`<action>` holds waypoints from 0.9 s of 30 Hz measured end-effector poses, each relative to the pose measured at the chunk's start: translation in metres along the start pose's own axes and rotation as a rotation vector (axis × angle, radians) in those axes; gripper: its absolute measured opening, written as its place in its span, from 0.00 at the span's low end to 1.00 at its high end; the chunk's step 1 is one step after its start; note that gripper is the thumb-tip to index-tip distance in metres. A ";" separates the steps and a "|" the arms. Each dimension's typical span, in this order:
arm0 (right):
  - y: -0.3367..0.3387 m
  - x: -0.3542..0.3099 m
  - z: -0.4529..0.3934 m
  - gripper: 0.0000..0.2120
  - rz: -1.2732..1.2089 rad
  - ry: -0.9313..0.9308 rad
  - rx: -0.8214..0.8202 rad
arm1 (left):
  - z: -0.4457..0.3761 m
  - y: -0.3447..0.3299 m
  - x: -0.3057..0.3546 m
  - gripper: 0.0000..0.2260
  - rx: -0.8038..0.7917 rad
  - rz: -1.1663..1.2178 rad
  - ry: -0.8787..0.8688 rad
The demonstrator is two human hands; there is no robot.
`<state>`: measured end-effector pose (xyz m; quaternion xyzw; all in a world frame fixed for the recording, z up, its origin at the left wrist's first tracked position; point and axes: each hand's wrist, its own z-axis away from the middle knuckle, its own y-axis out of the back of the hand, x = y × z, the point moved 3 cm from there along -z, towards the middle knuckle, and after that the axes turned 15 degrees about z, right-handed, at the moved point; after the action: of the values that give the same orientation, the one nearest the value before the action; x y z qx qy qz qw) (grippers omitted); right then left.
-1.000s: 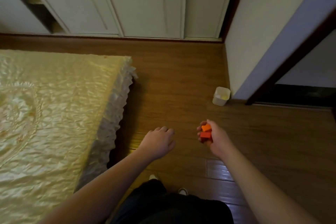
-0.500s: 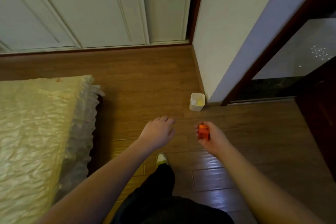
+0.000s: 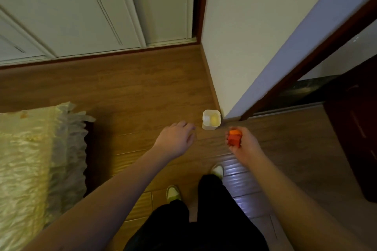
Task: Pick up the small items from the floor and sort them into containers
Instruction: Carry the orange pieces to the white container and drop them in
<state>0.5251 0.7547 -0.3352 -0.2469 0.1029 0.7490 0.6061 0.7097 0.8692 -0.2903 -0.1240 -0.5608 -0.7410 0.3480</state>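
In the right hand (image 3: 242,144), held palm-up at the centre right of the view, sit two small blocks: an orange block (image 3: 234,133) resting on top of a red block (image 3: 234,140), with the fingers curled closed around them. The blocks are above the floor, not touching it. Just up and to the left of that hand, a small white square container (image 3: 211,126) stands upright on the wooden floor (image 3: 142,91), close to the corner of a pale wall (image 3: 255,26). Inside it lie something yellow (image 3: 214,119) and something white beside it; their shapes are too blurred to name. The left hand (image 3: 176,139) hangs palm-down just left of the container, empty, with its fingers loosely spread apart and touching nothing. Both forearms are bare and reach in from the bottom of the view. Below them are the person's black trousers (image 3: 193,226) and two light-coloured shoes (image 3: 173,193) on the floorboards. At the left edge lies a bed covered with a shiny yellow bedspread (image 3: 22,159) that has a frilled border. Across the top run white wardrobe doors (image 3: 81,10) printed with lettering too smeared to read. To the right of the wall, a dark wooden door frame (image 3: 310,61) slants down to the floor, with a dark doorway beyond it
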 end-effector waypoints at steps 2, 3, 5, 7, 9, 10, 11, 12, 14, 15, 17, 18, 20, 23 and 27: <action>0.002 -0.017 -0.028 0.07 -0.003 -0.015 0.019 | -0.025 0.005 -0.002 0.16 -0.015 0.013 0.021; 0.003 -0.025 -0.040 0.06 -0.007 -0.029 0.031 | -0.038 0.006 -0.003 0.16 -0.015 0.012 0.027; 0.001 -0.044 -0.065 0.05 -0.023 -0.055 0.033 | -0.062 0.007 -0.004 0.16 0.006 -0.003 0.039; -0.003 -0.064 -0.087 0.04 -0.019 -0.062 0.015 | -0.085 0.008 -0.005 0.15 0.018 0.013 0.064; -0.008 -0.080 -0.108 0.05 0.017 -0.068 0.014 | -0.109 0.008 -0.005 0.15 0.035 0.042 0.099; -0.009 -0.087 -0.120 0.08 0.038 -0.071 0.011 | -0.120 0.007 -0.005 0.15 0.046 0.047 0.110; -0.010 -0.092 -0.133 0.11 0.058 -0.078 0.012 | -0.131 0.006 -0.006 0.14 0.058 0.049 0.111; -0.011 -0.096 -0.145 0.13 0.080 -0.088 0.021 | -0.142 0.004 -0.008 0.14 0.071 0.051 0.111; -0.014 -0.101 -0.171 0.15 0.112 -0.097 0.030 | -0.162 -0.004 -0.015 0.14 0.085 0.059 0.112; -0.015 -0.100 -0.186 0.15 0.121 -0.105 0.036 | -0.171 -0.010 -0.023 0.14 0.083 0.061 0.115; -0.017 -0.098 -0.222 0.15 0.142 -0.102 0.037 | -0.193 -0.026 -0.042 0.15 0.082 0.037 0.109; -0.016 -0.092 -0.243 0.14 0.161 -0.097 0.041 | -0.205 -0.034 -0.053 0.15 0.089 0.034 0.103; -0.012 -0.073 -0.292 0.10 0.172 -0.095 0.059 | -0.231 -0.055 -0.078 0.14 0.061 0.028 0.083; -0.010 -0.037 -0.369 0.11 0.176 -0.117 0.085 | -0.269 -0.093 -0.123 0.15 0.013 0.009 0.045; -0.003 0.007 -0.469 0.21 0.022 -0.192 0.142 | -0.316 -0.134 -0.177 0.16 -0.019 -0.007 -0.001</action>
<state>0.6422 0.5493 -0.7398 -0.1292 0.0997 0.7667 0.6209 0.8159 0.6631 -0.5996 -0.1257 -0.5541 -0.7475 0.3441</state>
